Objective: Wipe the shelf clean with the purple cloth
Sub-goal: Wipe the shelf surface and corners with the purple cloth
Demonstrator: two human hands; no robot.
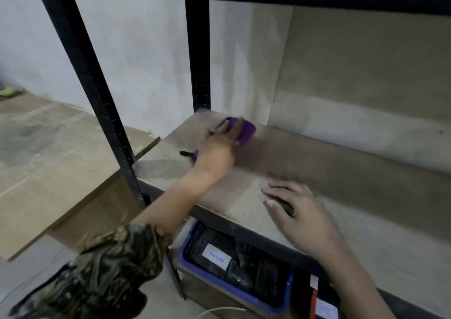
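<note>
While the left hand's fingers [227,129] press flat, as far as the blur shows, on the purple cloth [244,133] near the shelf's [329,162] back left corner, the right hand [300,211] rests open at the front edge. A hard sweep could ram knuckles into the black rear post [198,57], or drag grit onto the blue basket [219,277] below. A bare board [48,152] lies beyond the left front post [97,94]
</note>
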